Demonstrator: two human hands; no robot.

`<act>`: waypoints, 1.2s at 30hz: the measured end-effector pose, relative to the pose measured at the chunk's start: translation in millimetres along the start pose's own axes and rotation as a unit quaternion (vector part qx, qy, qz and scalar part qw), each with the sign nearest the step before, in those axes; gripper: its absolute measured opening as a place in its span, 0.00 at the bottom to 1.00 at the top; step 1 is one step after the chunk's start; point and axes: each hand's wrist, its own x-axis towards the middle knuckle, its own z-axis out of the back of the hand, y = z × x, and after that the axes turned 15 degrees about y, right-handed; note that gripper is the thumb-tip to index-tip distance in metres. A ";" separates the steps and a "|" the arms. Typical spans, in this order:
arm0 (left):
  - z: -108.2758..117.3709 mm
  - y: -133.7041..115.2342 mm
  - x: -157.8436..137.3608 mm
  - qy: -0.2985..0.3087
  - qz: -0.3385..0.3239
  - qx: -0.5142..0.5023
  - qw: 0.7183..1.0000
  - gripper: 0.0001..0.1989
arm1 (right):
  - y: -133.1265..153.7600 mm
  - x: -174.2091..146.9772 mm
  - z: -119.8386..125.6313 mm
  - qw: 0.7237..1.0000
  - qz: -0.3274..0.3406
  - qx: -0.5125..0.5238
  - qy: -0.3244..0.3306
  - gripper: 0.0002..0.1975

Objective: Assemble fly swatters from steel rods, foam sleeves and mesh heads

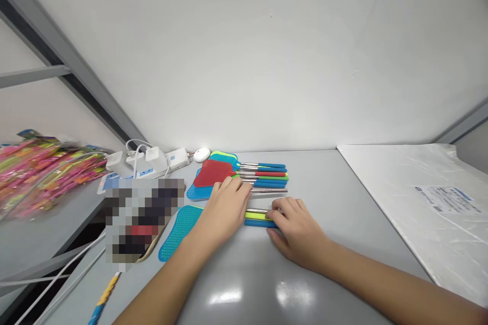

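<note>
Two bunches of fly swatters lie on the grey table, with mesh heads to the left and handles to the right. The far bunch (215, 173) has red, blue and yellow-green heads. Over its near edge my left hand (227, 198) bends its fingers around the metal shafts; its fingertips are partly hidden. Closer to me, a teal swatter head (183, 229) pokes out from under my left forearm. Blue and yellow handles (255, 220) of this near bunch are pinched at their right ends by my right hand (293, 228). A pinkish metal rod (270, 191) lies between the bunches.
A power strip (145, 172) with white chargers and a round white object (202, 155) sit at the back left. Bagged colourful goods (53, 172) lie far left. A pixelated item (143, 223) is beside the swatters. A white plastic-wrapped package (415, 203) covers the right side.
</note>
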 end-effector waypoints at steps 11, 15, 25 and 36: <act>-18.8 -5.0 2.0 0.024 -0.035 -0.017 0.999 0.10 | -22.7 -0.6 4.9 0.994 -0.051 0.098 -0.022 0.32; -23.1 -1.6 2.6 0.037 -0.037 -0.018 0.998 0.11 | -24.3 1.4 3.4 0.992 -0.051 0.112 0.021 0.26; -14.0 -20.8 -7.7 0.044 -0.071 -0.066 0.994 0.14 | -26.0 0.6 2.0 0.991 -0.046 0.121 0.036 0.18; -40.8 -27.7 -8.6 0.034 -0.068 -0.030 0.997 0.30 | -68.1 -2.3 40.8 0.979 -0.080 0.151 0.114 0.12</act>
